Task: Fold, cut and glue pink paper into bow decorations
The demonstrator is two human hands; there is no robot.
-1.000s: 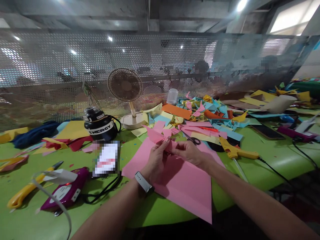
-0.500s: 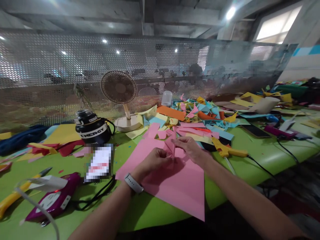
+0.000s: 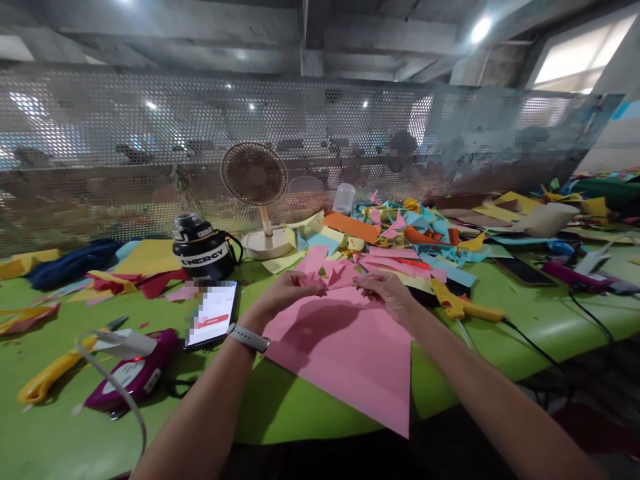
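Note:
Between my two hands is a small folded piece of pink paper (image 3: 341, 275), held above a large pink paper sheet (image 3: 350, 360). My left hand (image 3: 290, 290), below a wrist strap, pinches the folded piece at its left side. At the opposite side, my right hand (image 3: 387, 291) has its fingertips closed by the piece's right edge; how much of it they grip is hard to make out. Past the hands, pink strips (image 3: 390, 253) and other paper scraps (image 3: 415, 220) are heaped. A yellow glue gun (image 3: 463, 305) lies right of my right hand.
At the left are a black bottle (image 3: 205, 257), a lit phone (image 3: 213, 313), a purple power strip (image 3: 135, 370) and a yellow-handled tool (image 3: 55, 373). A small fan (image 3: 255, 173) stands before a perforated metal screen (image 3: 165, 113). Cables hang over the right edge. Another phone (image 3: 523, 270) lies farther right.
My hands have drawn apart, the left moving left and up. The folded pink piece, upright before, now lies spread sideways between them. The camera view has turned slightly left.

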